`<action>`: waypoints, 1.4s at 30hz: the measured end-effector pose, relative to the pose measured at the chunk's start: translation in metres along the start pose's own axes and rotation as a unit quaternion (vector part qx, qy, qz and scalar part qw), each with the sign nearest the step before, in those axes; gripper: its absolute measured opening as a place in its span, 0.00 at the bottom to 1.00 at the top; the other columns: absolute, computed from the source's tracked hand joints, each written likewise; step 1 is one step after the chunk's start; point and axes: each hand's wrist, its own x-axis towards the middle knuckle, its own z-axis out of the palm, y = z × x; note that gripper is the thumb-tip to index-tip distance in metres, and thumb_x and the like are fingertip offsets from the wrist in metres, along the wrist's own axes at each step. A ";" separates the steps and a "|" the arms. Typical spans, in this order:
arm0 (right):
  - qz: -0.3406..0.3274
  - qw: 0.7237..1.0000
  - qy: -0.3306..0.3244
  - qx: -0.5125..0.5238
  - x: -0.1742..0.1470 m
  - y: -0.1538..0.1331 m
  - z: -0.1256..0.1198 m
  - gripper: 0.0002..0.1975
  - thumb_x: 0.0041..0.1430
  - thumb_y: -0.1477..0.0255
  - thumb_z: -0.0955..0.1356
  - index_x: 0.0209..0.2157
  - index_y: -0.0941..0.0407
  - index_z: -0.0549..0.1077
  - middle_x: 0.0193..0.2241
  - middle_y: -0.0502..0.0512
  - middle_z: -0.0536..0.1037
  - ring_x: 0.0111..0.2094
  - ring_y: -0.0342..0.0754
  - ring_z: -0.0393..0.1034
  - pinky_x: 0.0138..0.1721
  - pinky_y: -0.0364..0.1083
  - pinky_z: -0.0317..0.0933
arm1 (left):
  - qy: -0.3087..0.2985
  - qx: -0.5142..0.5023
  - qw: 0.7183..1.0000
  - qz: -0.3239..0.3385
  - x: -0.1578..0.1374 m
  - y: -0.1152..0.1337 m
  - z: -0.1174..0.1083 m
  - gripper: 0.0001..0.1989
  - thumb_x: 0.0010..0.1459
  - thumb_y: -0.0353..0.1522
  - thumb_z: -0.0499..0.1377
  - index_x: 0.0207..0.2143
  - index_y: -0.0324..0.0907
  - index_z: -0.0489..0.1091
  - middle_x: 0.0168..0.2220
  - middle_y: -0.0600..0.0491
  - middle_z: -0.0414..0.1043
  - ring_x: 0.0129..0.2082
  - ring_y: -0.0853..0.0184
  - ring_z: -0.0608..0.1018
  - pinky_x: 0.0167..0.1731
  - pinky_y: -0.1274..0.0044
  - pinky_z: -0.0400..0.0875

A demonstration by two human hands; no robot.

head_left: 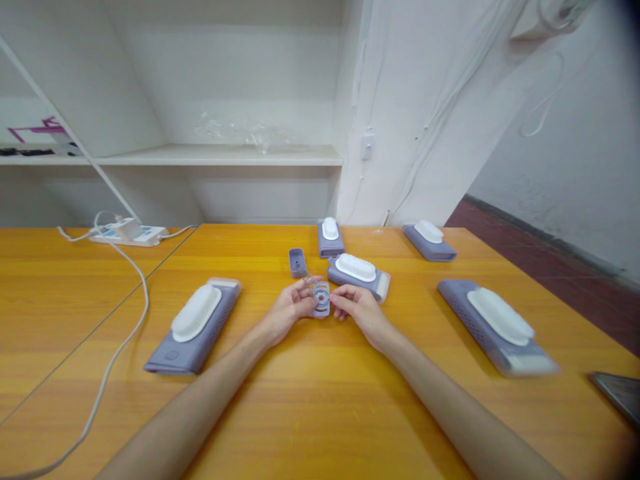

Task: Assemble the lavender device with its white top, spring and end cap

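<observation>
Between my hands is a small grey-purple plastic part (321,307) with a round centre and slots. My left hand (291,307) pinches its left edge. The fingers of my right hand (357,308) are drawn together at its right edge; whether they grip it or only touch it I cannot tell. Just beyond my left fingers stands a small open purple cup-like piece (297,263). Close behind my right hand lies a purple case with a white ribbed brush-like top (356,267). Something thin and clear shows by my left fingertips, too blurred to name.
More purple cases with white tops lie at left (197,313), back (330,230), back right (429,232) and right (500,315). A power strip (130,232) trails a white cable (145,300) down the left. A dark flat object (620,393) lies at the right edge. Shelves stand behind.
</observation>
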 end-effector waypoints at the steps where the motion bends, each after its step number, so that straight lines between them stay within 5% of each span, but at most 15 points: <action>1: 0.000 1.000 0.002 0.001 0.000 -0.001 0.001 0.17 0.47 0.61 0.71 0.29 0.62 0.69 0.21 0.53 0.71 0.20 0.41 0.63 0.22 0.38 0.57 | 0.002 -0.005 1.000 -0.002 0.000 0.000 0.000 0.25 0.50 0.31 0.62 0.51 0.40 0.61 0.42 0.45 0.71 0.36 0.64 0.75 0.36 0.72 0.71; 32: -0.021 0.999 -0.036 -0.014 0.003 0.006 0.000 0.19 0.47 0.59 0.71 0.30 0.60 0.68 0.22 0.52 0.72 0.20 0.41 0.65 0.22 0.39 0.60 | -0.019 0.012 0.999 -0.035 -0.004 0.002 -0.003 0.30 0.47 0.31 0.64 0.54 0.39 0.61 0.44 0.41 0.72 0.38 0.62 0.77 0.41 0.70 0.68; 42: -0.050 0.999 -0.003 -0.016 0.001 0.005 0.003 0.21 0.54 0.56 0.67 0.37 0.62 0.70 0.21 0.52 0.71 0.21 0.43 0.65 0.23 0.40 0.61 | 0.041 -0.045 0.998 -0.004 -0.001 0.001 0.005 0.27 0.46 0.32 0.65 0.49 0.37 0.62 0.40 0.43 0.74 0.36 0.62 0.77 0.38 0.70 0.71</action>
